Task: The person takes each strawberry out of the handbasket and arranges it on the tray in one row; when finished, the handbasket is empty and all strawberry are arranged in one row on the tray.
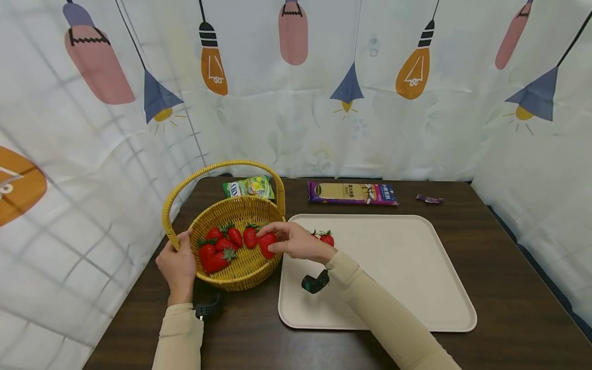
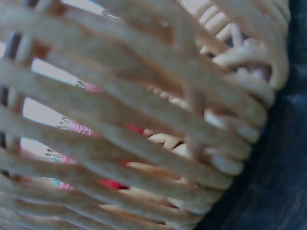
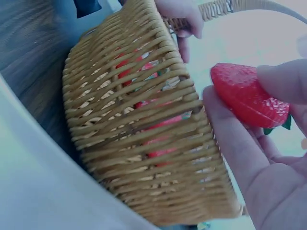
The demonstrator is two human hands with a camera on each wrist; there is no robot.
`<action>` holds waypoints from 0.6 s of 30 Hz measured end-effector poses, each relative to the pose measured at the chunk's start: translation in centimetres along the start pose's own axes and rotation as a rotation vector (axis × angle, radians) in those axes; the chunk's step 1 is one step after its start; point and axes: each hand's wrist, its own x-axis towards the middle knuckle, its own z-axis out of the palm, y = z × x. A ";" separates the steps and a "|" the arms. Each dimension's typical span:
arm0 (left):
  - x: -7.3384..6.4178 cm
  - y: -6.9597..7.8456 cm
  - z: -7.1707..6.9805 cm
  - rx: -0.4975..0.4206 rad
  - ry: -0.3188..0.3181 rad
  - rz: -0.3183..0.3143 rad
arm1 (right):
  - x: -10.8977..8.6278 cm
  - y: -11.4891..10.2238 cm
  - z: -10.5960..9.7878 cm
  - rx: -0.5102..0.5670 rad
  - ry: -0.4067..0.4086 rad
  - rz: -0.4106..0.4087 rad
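Observation:
A yellow wicker basket with a tall arched handle stands left of centre, several red strawberries with green leaves lying inside. My left hand grips its left rim at the foot of the handle. Between thumb and fingers, my right hand pinches one strawberry over the basket's right side, at rim height in the right wrist view. Just beyond that hand, strawberries lie on a cream tray, partly hidden by it. Woven basket wall fills most of the left wrist view.
Behind the basket lies a green snack packet. A long purple and yellow package sits at the table's back edge, with a small purple wrapped piece to its right. A patterned curtain hangs behind the dark wooden table.

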 end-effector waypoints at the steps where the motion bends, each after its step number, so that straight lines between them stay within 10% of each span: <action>1: 0.0 0.0 0.0 -0.002 0.000 -0.001 | -0.3 0.1 -0.1 0.012 0.019 0.003; 18: 0.0 0.0 -0.1 -0.002 0.002 0.008 | -5.5 4.1 -3.5 0.008 0.307 0.027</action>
